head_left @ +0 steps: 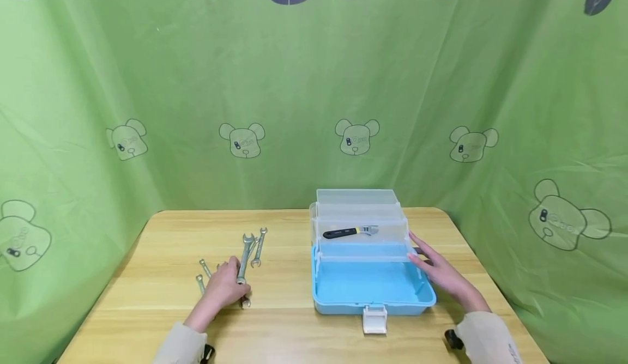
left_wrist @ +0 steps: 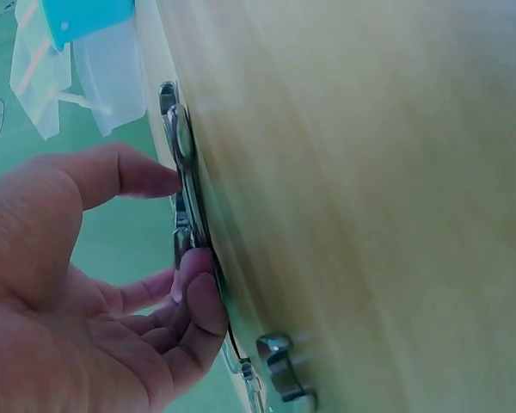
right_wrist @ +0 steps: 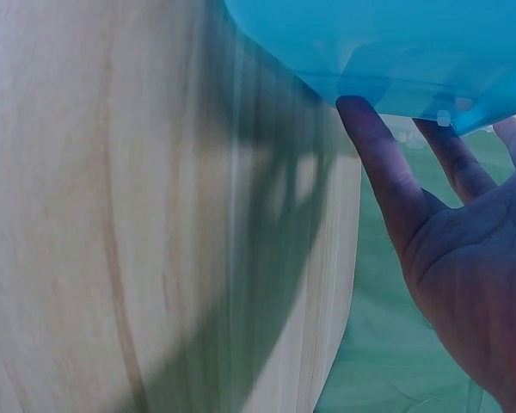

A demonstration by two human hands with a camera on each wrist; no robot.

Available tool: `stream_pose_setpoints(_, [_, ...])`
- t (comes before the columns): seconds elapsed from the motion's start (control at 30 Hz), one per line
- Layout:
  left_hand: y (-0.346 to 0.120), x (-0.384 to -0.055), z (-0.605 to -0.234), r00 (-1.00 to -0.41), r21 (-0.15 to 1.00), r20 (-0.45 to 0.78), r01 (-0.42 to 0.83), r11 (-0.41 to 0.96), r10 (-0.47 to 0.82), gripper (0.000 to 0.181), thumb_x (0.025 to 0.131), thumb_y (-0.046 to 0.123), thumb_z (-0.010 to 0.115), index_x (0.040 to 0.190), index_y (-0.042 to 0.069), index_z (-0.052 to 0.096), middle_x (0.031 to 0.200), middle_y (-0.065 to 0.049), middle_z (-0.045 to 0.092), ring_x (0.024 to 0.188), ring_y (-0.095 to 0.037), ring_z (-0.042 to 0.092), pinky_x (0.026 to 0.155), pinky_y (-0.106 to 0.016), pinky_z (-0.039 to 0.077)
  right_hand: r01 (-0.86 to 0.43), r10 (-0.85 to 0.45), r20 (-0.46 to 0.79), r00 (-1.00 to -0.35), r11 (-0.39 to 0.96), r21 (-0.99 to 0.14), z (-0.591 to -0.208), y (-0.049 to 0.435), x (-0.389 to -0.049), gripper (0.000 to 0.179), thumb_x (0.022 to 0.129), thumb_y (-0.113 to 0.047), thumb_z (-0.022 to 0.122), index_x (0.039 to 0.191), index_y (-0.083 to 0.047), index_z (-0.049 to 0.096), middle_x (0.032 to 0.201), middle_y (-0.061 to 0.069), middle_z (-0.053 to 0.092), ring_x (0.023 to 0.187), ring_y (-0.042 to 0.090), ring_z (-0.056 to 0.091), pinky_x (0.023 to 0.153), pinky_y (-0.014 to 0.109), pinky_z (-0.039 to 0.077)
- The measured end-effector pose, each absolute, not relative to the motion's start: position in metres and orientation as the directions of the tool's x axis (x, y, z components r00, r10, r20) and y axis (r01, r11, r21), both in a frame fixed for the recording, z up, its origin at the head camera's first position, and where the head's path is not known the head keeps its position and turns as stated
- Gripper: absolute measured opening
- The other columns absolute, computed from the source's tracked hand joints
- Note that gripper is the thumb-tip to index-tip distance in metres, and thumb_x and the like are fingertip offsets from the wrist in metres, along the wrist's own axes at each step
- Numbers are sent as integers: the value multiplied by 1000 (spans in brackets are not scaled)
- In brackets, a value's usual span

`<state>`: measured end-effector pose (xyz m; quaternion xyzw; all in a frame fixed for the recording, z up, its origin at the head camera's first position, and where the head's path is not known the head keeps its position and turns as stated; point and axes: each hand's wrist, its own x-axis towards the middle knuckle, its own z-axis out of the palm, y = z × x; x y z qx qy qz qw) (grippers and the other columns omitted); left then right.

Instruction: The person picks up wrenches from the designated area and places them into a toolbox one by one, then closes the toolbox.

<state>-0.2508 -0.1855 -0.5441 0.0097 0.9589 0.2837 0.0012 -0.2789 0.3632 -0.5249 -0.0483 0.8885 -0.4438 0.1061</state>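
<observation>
My left hand point(head_left: 227, 286) is at the left of the table, thumb and curled fingers pinching a silver double open-end wrench point(head_left: 245, 255). In the left wrist view the fingers of this left hand point(left_wrist: 77, 267) close on the wrench point(left_wrist: 186, 146) low at the tabletop. More small wrenches point(head_left: 258, 252) lie around the hand, some partly hidden by it. My right hand point(head_left: 441, 271) touches the right side of a blue toolbox point(head_left: 375, 309) with fingers spread. In the right wrist view the right hand's fingers point(right_wrist: 383, 163) are straight against the box wall point(right_wrist: 396, 52).
The toolbox stands with its clear stepped trays point(head_left: 360, 211) raised at the back. An adjustable wrench point(head_left: 348, 232) with a black handle lies in one tray. A white latch point(head_left: 375, 320) hangs at the front. Green curtains point(head_left: 294, 80) surround the wooden table point(head_left: 289, 331).
</observation>
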Motion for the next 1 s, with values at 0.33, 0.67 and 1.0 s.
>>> stream_pose_setpoints(0.33, [-194, -251, -544, -999, 641, 31, 24, 767, 5, 35, 76, -2, 75, 109, -4, 65, 91, -9, 67, 78, -21, 60, 69, -37, 55, 12, -181, -151, -972, 602, -798, -523, 363, -278, 77, 107, -54, 49, 165, -40, 2, 163, 34, 25, 143, 60, 35, 106, 69, 47])
stream_pose_setpoints(0.67, [-207, -250, -542, -999, 766, -15, -40, 642, -45, 19, 99, 4, 57, 111, -7, 67, 85, -11, 68, 63, -16, 52, 51, -25, 44, -3, -186, -135, -973, 599, -801, -524, 362, -278, 76, 107, -53, 48, 166, -38, 3, 163, 34, 25, 144, 60, 33, 108, 70, 44])
stream_pose_setpoints(1.0, [-222, -254, -530, -979, 972, -170, -185, 141, -115, 37, 109, 4, 40, 139, -16, 46, 109, -23, 64, 84, -16, 66, 75, -25, 60, 3, -180, -141, -974, 608, -794, -523, 361, -277, 75, 107, -53, 48, 166, -40, 2, 162, 34, 25, 143, 60, 35, 106, 69, 46])
